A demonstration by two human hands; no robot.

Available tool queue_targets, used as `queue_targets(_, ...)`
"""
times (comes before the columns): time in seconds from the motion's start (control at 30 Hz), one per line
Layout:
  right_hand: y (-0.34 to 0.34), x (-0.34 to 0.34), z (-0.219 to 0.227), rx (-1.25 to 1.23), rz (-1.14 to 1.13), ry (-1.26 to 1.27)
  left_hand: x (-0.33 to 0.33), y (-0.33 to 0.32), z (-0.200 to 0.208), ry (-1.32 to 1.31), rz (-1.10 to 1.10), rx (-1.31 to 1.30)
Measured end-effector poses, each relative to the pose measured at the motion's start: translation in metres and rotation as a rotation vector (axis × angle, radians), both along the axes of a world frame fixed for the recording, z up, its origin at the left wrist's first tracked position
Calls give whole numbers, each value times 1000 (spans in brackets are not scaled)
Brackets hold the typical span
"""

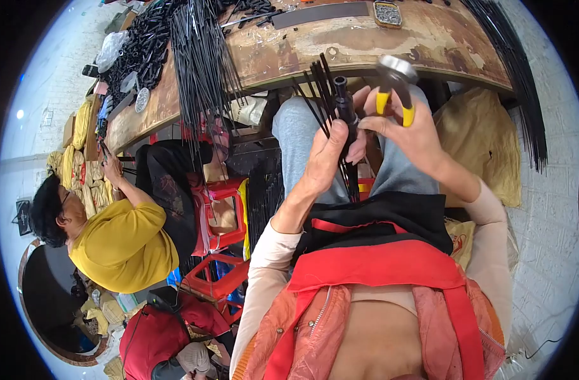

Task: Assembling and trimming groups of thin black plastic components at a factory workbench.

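Observation:
My left hand point(325, 155) is closed around several thin black rods point(322, 85) and a black tubular fitting point(343, 104), all standing roughly upright above my lap. The fitting's round open end points up toward the table. My right hand point(419, 136) grips a pair of pincers point(397, 69) with a rounded metal head and yellow-and-black handles; the tool is slightly blurred. Its head points up, beside the fitting. My right thumb reaches across to the fitting's side. The lower ends of the rods run down between my knees.
A worn wooden table point(340, 47) curves ahead, bearing a small tray of metal bits point(388, 12), a flat dark strip point(320, 15) and a pile of black parts point(144, 50). Long black rods point(201, 63) overhang its edge. At left, a person in yellow point(121, 244) sits near red stools point(220, 278).

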State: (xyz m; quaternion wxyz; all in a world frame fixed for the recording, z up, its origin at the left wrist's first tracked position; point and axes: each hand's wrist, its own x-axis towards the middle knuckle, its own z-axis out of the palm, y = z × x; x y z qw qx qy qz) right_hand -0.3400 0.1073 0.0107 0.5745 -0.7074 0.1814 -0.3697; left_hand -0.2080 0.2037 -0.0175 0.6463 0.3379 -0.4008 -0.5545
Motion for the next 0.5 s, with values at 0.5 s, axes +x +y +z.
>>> queue_targets(0.5, 2, -61, 60, 131, 386, 783, 7, 8, -6, 29, -59, -34)
